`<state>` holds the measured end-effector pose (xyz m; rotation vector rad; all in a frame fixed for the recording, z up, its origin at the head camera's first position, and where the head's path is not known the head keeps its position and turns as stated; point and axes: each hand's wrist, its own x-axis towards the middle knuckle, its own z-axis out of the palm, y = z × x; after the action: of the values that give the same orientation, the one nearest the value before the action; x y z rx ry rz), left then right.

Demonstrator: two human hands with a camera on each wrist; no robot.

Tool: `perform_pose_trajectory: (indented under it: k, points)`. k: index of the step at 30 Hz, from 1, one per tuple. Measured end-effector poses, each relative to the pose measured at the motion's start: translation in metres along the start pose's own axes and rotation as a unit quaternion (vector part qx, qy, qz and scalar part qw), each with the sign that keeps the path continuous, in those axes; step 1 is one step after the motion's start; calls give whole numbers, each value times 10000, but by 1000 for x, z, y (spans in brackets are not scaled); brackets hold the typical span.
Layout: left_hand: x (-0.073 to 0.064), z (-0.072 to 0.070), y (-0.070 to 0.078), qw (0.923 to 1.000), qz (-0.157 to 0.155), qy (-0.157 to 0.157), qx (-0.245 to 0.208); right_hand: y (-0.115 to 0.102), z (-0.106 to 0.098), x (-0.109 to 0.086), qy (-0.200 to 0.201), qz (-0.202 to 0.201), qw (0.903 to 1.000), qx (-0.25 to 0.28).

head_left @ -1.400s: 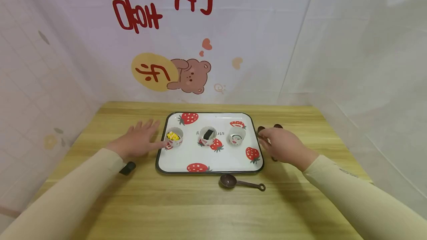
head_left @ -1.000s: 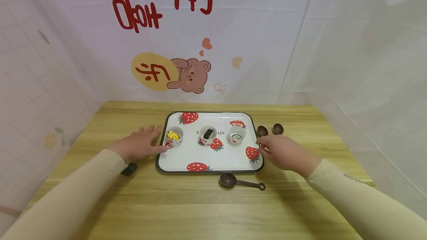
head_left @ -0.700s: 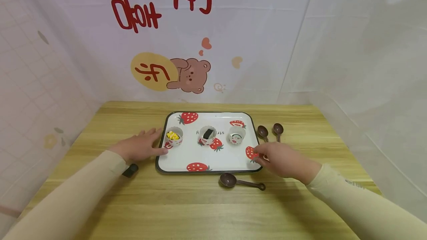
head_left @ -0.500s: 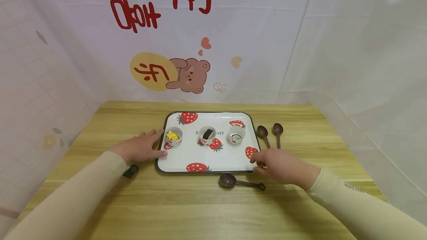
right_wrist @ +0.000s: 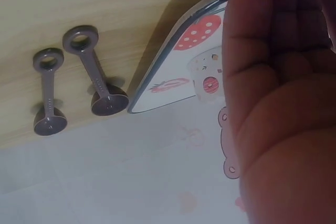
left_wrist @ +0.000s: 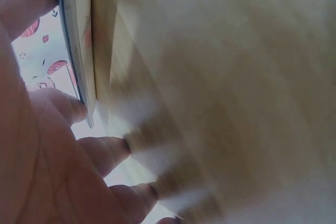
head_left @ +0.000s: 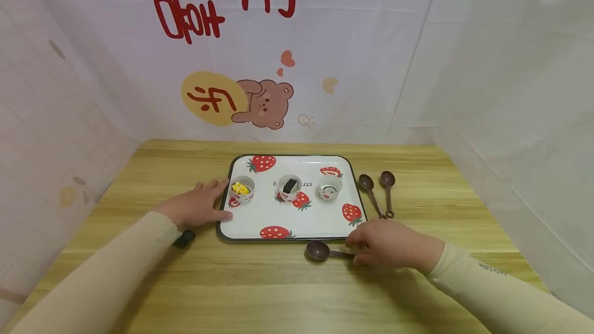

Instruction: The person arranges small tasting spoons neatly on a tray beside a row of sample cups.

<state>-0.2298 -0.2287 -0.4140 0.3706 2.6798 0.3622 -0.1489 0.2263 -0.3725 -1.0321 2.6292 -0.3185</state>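
Observation:
My left hand (head_left: 197, 205) lies at the left edge of a white strawberry-print tray (head_left: 306, 223), its thumb over the rim and its fingers spread beside it. In the left wrist view, the fingers (left_wrist: 102, 153) look relaxed along the tray's side. My right hand (head_left: 392, 244) is at the tray's near right corner, thumb and forefinger slightly apart at the handle of a brown measuring spoon (head_left: 317, 251). The hand covers that handle's end. Two smaller measuring spoons, a left one (head_left: 366, 183) and a right one (head_left: 388, 179), lie side by side right of the tray.
Three small cups stand on the tray: one with yellow bits (head_left: 241, 188), one with a black-banded white piece (head_left: 290, 186), one with a dark-rimmed round piece (head_left: 329, 189). A black object (head_left: 184, 239) lies by the left sleeve. A white printed backdrop (head_left: 362, 40) rises behind.
My right hand has let go of the left one of the two small spoons and come toward the front, to the nearest spoon's handle. My left hand has shifted slightly along the tray's edge.

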Motion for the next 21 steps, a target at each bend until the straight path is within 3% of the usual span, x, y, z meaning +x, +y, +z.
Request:
perform_pose_trajectory:
  k: [13,21]
  points:
    - [0,1,1,9999,-4,29,135,3,12,2,-211,-197,9995,139]
    - [0,3,0,9999,-24,41,115,5,17,3,-209,-257,9994,-72]
